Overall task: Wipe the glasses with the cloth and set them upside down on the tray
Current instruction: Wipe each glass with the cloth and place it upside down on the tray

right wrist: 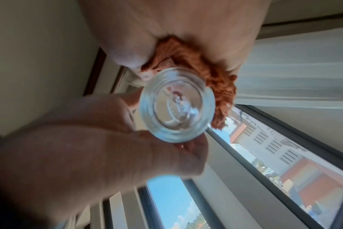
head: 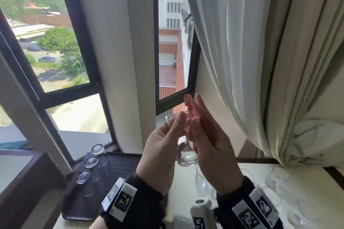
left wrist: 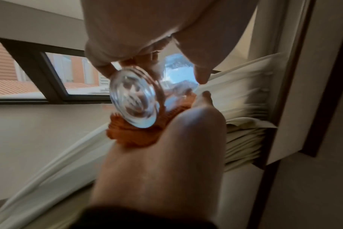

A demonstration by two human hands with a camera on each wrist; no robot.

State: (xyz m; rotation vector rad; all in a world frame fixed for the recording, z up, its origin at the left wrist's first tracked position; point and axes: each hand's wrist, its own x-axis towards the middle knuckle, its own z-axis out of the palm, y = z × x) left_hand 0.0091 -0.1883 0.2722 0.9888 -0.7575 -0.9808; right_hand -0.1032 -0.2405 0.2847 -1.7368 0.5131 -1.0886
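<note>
I hold a clear glass [head: 187,156] up in front of the window, base toward me. My left hand [head: 165,134] grips its side with curled fingers; in the left wrist view the thick round base [left wrist: 135,100] shows between my fingers and thumb. My right hand [head: 210,141] pinches the orange cloth [head: 191,107] and presses it against the glass's right side. In the right wrist view the cloth [right wrist: 215,77] bunches behind the glass [right wrist: 176,105]. Three glasses [head: 91,161] stand upside down in a row on the dark tray [head: 115,169] at lower left.
Several more clear glasses [head: 279,173] stand on the white tabletop at lower right, one [head: 202,180] right under my hands. A white curtain [head: 242,42] hangs at the right. A dark wooden ledge [head: 28,182] borders the tray's left side.
</note>
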